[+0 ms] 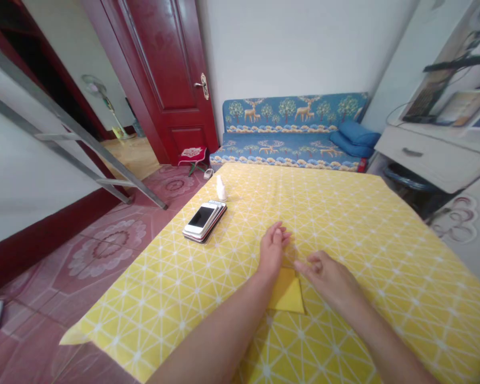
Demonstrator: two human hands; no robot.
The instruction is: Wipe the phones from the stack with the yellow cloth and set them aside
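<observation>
My left hand [272, 246] is over the near middle of the table, its thumb on top and its fingers bent forward. Between my hands is a faint, see-through brownish patch [290, 257]; I cannot make out what it is, but the left fingers seem closed on its edge. To its right hovers my right hand [324, 272], the thumb pointing left, apart from the loosely curled fingers; I see nothing in them. Below the hands a folded yellow cloth [288, 296] lies flat, partly hidden by my left wrist.
On the yellow patterned tablecloth [176, 298], a stack of phones [203, 220] lies to the left, with a small white bottle [221, 189] behind it. Beyond the table are a blue sofa [280, 143] and a red stool [192, 154]. A metal ladder [84, 140] leans at left.
</observation>
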